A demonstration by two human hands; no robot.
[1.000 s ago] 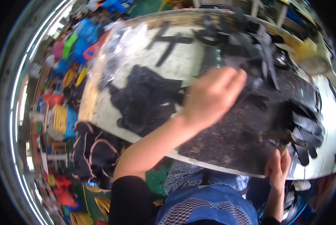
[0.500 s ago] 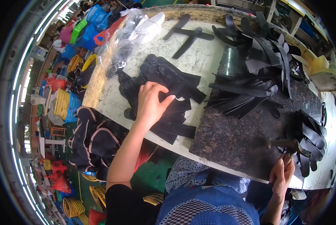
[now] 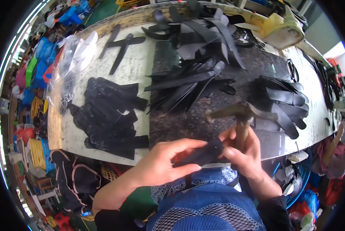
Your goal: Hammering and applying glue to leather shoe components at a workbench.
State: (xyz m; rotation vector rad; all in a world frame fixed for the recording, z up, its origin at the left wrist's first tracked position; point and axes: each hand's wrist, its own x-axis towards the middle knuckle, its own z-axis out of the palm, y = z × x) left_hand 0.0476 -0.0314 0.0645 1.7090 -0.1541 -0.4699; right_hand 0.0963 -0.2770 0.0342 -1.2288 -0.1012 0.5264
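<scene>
1. Head view, the only one, with a clock centred on the black piece (image 3: 203, 154): it is held between the two hands over the table's near edge, in front of the blue-clad lap, perhaps so both hands can reach it.
2. The left hand (image 3: 163, 161) pinches the piece between thumb and fingers, on its 9 o'clock side; that grip seems to carry its weight.
3. The right hand (image 3: 243, 152), at 3 o'clock, wraps a hammer (image 3: 240, 111) with its head upward; the thumb reaches the piece's end. Gripping the handle low probably leaves the thumb free.
4. The hammer's head lies toward 1 o'clock, over the dark speckled slab (image 3: 172, 131), which looks like a firm working surface.
5. At 10 o'clock a pile of black pieces (image 3: 111, 111) lies on the white tabletop (image 3: 139, 77), seemingly for easy reach of the left hand.
6. At 12 o'clock, dark strips (image 3: 191, 84) are bunched on the slab; farther out is a looser heap (image 3: 199, 29).
7. At 2 o'clock, an overlapping stack (image 3: 288, 100) sits on the right hand's side, apparently kept apart from the other piles.
</scene>
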